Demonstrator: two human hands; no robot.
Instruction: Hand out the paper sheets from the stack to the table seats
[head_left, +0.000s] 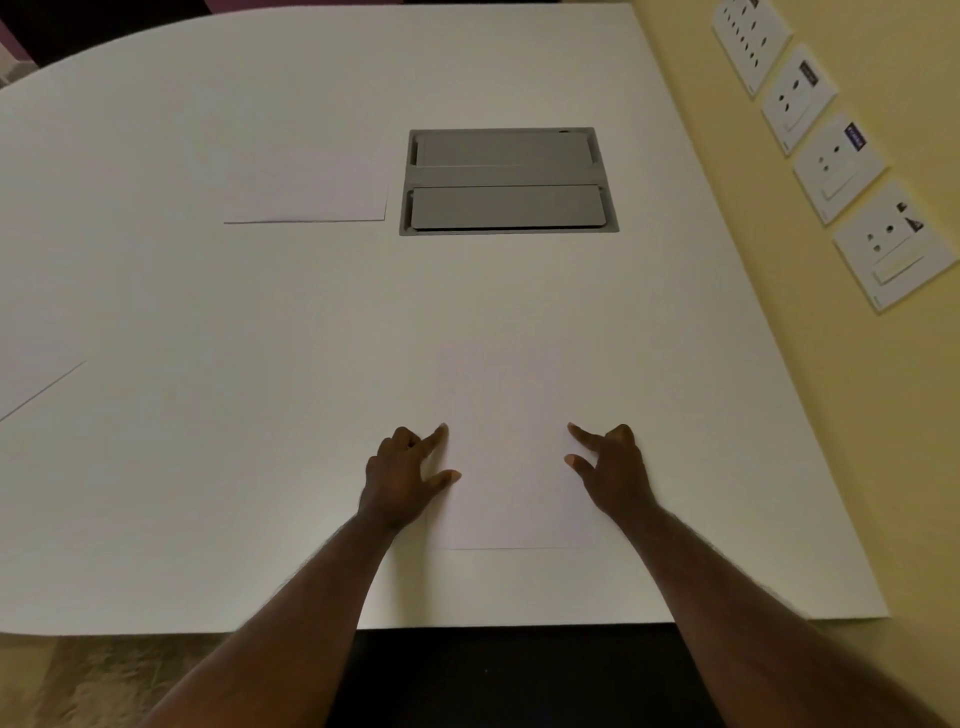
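Left hand (402, 475) and right hand (613, 467), fingers spread wide, press sheet (506, 447) edges at 6 o'clock of table (208, 312); stack (306, 189) at 11.

Table (208, 493) open all round; wall (831, 415) blocks right.

grey cable hatch (508, 182) set in tabletop, wall socket plates (840, 166), beige carpet (104, 680)
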